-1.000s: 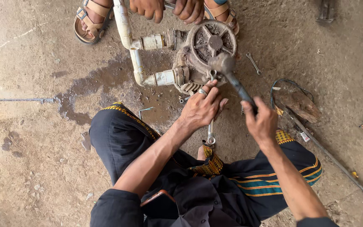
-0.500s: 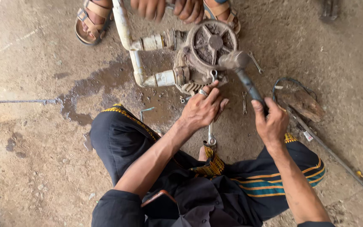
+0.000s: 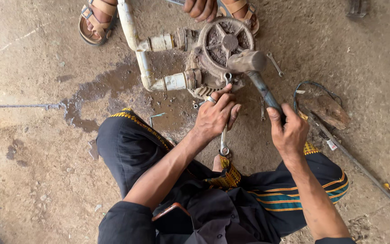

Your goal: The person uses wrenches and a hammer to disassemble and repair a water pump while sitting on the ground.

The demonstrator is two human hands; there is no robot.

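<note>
Squatting on the concrete floor, I held one hammer in my right hand, fingers clamped round its handle, head just above the single rusty pump housing. My left hand was closed on one spanner set against the housing's lower edge. Two white pipes joined the pump. Two loose spanners lay beside it. Another person's hand and two sandals were cut off at the top edge.
</note>
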